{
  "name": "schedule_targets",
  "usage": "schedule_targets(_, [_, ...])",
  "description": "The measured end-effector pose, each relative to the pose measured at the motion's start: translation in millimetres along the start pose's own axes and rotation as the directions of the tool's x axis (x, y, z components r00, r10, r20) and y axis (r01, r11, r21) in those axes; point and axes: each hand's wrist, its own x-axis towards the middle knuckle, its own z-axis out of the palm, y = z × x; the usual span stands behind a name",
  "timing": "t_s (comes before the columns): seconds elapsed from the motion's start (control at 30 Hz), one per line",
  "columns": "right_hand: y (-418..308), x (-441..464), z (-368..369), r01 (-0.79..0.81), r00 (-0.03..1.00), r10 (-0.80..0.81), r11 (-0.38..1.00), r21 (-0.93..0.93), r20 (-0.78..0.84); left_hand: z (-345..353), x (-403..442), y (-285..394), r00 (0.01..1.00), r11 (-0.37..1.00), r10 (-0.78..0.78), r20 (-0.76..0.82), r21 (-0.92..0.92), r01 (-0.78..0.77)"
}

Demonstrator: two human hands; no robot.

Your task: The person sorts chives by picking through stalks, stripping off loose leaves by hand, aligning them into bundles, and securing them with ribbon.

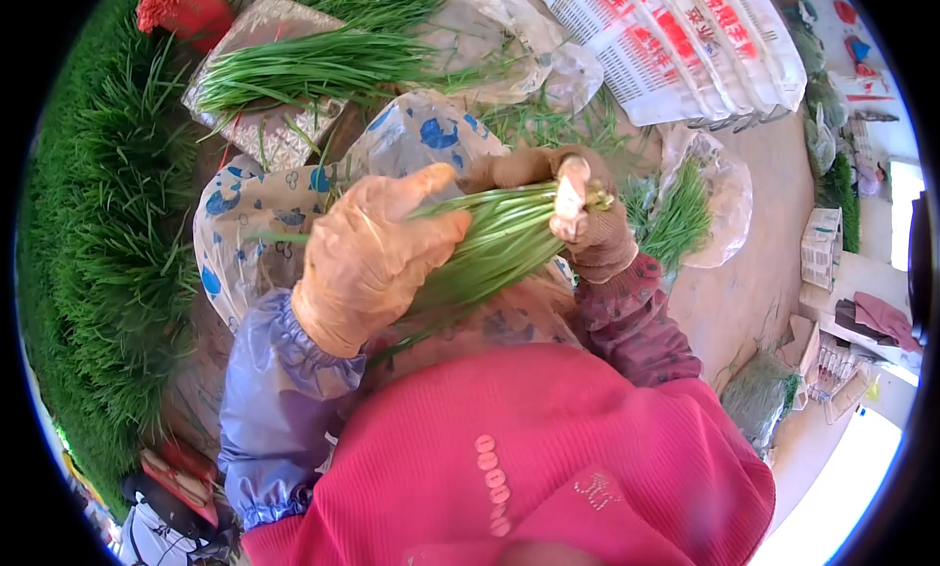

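Work looks part-way: a bundle of chives (504,241) is gathered with stem ends together (whether anything ties it, I cannot tell), while a loose pile of chives (308,69) lies ungathered beyond the bundle, to its left. The right hand (597,233) has its fingers closed around the bundle's stem end; the left hand (364,255), thumb spread, reaches over its leaves, contact uncertain.

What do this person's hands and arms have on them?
The left hand wears a wrinkled orange-tan glove, with a shiny, gathered lavender-blue sleeve on that arm. The right hand wears a brown, fabric-looking glove, with a dark red, patterned sleeve.
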Motion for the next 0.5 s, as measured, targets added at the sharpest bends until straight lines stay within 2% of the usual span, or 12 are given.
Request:
schedule_targets(0.07, [2.0, 11.2, 8.5, 0.125, 0.988, -0.138, 0.979, -0.162, -0.073, 17.1, -9.9, -18.5, 0.997, 0.989, 0.071, -0.016, -0.128, -0.073])
schedule_targets(0.1, [-0.2, 15.7, 13.8, 0.163, 0.978, -0.187, 0.962, -0.218, -0.093, 21.0, -13.9, -21.0, 1.0, 0.943, 0.008, 0.027, -0.334, 0.001])
schedule_targets(0.13, [-8.1, 20.5, 25.3, 0.121, 0.955, -0.211, 0.92, -0.373, -0.21, 23.0, -17.4, -23.8, 0.996, 0.849, -0.043, 0.082, -0.522, 0.08])
schedule_targets(0.17, [-17.6, 25.8, 38.1, 0.056, 0.914, -0.251, 0.856, -0.513, -0.319, 21.3, -20.4, -30.2, 0.994, 0.822, -0.041, 0.104, -0.562, 0.092])
schedule_targets(0.2, [-27.0, 31.4, 47.3, -0.025, 0.858, -0.308, 0.774, -0.633, -0.41, 11.8, -20.6, -30.7, 0.981, 0.859, -0.118, 0.151, -0.481, 0.177])
schedule_targets(0.23, [-47.3, 35.8, 45.7, -0.011, 0.835, -0.423, 0.625, -0.78, -0.351, 7.5, -23.4, -35.5, 0.982, 0.895, -0.166, 0.085, -0.404, 0.186])
schedule_targets(0.3, [-100.7, 39.7, 59.9, 0.018, 0.702, -0.601, 0.55, -0.835, -0.381, -7.0, -25.9, -43.7, 0.974, 0.929, -0.228, -0.015, -0.302, 0.213])
schedule_targets(0.33, [-132.5, 40.9, 68.0, 0.125, 0.63, -0.672, 0.582, -0.803, -0.39, -17.4, -26.7, -47.6, 0.969, 0.935, -0.242, -0.053, -0.28, 0.218])
schedule_targets(0.37, [-176.2, 37.1, 56.3, 0.391, 0.662, -0.738, 0.489, -0.78, -0.131, -21.1, -31.2, -59.2, 0.971, 0.948, -0.219, -0.099, -0.258, 0.187])
schedule_targets(0.4, [-199.5, 35.2, 77.8, 0.563, 0.688, -0.726, 0.535, -0.629, -0.001, -20.7, -36.6, -71.4, 0.969, 0.958, -0.199, -0.149, -0.24, 0.16])
schedule_targets(0.47, [-249.4, 21.2, 99.9, 0.503, 0.743, -0.66, 0.444, -0.741, 0.108, -16.1, -45.1, -88.6, 0.97, 0.967, -0.174, -0.172, -0.214, 0.136])
schedule_targets(0.5, [-282.9, 17.8, 76.7, 0.168, 0.695, -0.703, -0.049, -0.985, 0.153, -14.4, -43.8, -90.3, 0.973, 0.968, -0.179, -0.146, -0.205, 0.147])
